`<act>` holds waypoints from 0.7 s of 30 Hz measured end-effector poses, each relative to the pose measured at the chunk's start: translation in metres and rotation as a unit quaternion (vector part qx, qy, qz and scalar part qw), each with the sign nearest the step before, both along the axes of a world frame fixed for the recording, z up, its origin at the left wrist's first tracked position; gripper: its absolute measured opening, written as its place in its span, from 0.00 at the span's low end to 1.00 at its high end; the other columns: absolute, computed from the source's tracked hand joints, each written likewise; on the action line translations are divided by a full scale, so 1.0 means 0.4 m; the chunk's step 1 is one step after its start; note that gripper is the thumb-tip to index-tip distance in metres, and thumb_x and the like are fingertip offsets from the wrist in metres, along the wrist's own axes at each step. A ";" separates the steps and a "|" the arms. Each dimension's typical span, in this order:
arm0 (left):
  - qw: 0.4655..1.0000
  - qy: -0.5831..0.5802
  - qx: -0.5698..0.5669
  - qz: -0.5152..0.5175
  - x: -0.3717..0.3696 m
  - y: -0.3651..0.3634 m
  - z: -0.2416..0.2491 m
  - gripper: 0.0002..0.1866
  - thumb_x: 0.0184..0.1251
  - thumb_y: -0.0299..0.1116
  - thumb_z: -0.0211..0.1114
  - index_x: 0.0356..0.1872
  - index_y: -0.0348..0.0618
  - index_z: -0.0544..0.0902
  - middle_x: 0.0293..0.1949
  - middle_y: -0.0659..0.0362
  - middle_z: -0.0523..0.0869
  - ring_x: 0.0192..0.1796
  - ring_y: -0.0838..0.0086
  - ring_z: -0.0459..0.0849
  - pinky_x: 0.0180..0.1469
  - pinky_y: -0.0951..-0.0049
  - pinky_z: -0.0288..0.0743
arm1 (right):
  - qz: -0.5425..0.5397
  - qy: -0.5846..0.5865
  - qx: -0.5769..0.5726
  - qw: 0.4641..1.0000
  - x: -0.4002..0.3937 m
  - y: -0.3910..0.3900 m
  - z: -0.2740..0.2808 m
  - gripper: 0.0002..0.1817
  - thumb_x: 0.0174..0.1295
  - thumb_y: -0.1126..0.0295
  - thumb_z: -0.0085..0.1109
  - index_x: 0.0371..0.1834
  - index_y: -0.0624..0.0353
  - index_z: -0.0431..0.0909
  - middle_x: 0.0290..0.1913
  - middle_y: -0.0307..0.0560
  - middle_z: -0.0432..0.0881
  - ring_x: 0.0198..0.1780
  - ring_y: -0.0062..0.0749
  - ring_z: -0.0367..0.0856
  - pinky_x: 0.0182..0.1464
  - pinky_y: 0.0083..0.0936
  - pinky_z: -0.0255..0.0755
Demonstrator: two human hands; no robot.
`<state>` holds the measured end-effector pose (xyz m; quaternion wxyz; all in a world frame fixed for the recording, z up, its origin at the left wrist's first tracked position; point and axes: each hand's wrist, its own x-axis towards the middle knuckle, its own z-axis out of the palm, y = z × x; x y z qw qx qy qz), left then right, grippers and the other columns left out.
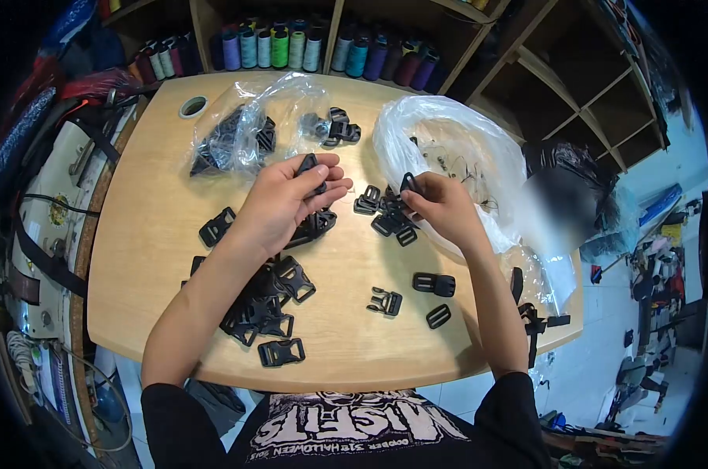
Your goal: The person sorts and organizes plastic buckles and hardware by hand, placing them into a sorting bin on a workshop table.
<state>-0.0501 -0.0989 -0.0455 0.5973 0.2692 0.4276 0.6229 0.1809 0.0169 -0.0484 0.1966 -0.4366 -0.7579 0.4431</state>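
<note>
My left hand (291,191) is raised over the middle of the table, pinching a black plastic buckle (310,173) between thumb and fingers. To its right, my right hand (440,203) grips a small black strap slider (408,184) by thumb and forefinger. Just below that hand lies a small pile of black sliders (387,221). Under and in front of my left forearm spreads a heap of black side-release buckles (262,305), partly hidden by the arm. A buckle prong piece (384,302), a joined piece (434,284) and an oval slider (438,316) lie apart near the front.
A clear bag of black buckles (233,141) sits at the back left, near a tape roll (193,107). An open plastic bag (397,125) with small parts stands at the right. Thread spools (280,48) line the shelf behind. A sewing machine (65,184) borders the left edge.
</note>
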 end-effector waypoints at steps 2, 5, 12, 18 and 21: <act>1.000 0.008 0.008 -0.001 -0.003 0.000 0.001 0.16 0.77 0.28 0.53 0.57 0.24 0.73 0.50 0.47 0.80 0.54 0.64 0.85 0.58 0.73 0.82 | -0.005 -0.036 0.040 0.999 0.009 0.008 -0.012 0.14 0.64 0.68 0.63 0.44 0.70 0.81 0.28 0.49 0.85 0.30 0.24 0.85 0.34 0.22 0.76; 1.000 0.027 -0.003 -0.008 0.001 -0.005 0.020 0.17 0.77 0.30 0.52 0.57 0.23 0.72 0.50 0.47 0.80 0.54 0.64 0.85 0.59 0.71 0.82 | -0.019 -0.079 0.143 0.986 0.006 0.010 -0.003 0.15 0.63 0.67 0.63 0.47 0.69 0.82 0.28 0.51 0.85 0.29 0.25 0.84 0.34 0.24 0.76; 0.999 -0.034 0.013 -0.025 -0.019 -0.003 0.016 0.20 0.80 0.34 0.48 0.63 0.28 0.71 0.57 0.46 0.79 0.58 0.64 0.82 0.62 0.63 0.79 | 0.077 0.156 -0.085 0.981 -0.126 -0.065 0.100 0.23 0.68 0.68 0.62 0.61 0.71 0.73 0.36 0.48 0.86 0.36 0.23 0.85 0.36 0.16 0.77; 0.997 -0.039 0.063 -0.002 -0.024 0.007 0.008 0.25 0.81 0.37 0.49 0.73 0.36 0.63 0.57 0.56 0.78 0.59 0.71 0.78 0.65 0.62 0.74 | 0.081 0.113 0.032 0.990 -0.250 -0.074 0.086 0.20 0.67 0.66 0.63 0.56 0.70 0.77 0.38 0.48 0.87 0.35 0.24 0.85 0.33 0.20 0.77; 0.997 -0.018 0.076 0.010 -0.026 0.005 0.023 0.27 0.81 0.38 0.49 0.74 0.36 0.59 0.56 0.55 0.79 0.59 0.73 0.78 0.61 0.66 0.76 | 0.088 0.157 -0.077 0.981 -0.268 -0.066 0.090 0.15 0.68 0.65 0.63 0.48 0.67 0.79 0.34 0.40 0.84 0.30 0.17 0.79 0.31 0.17 0.72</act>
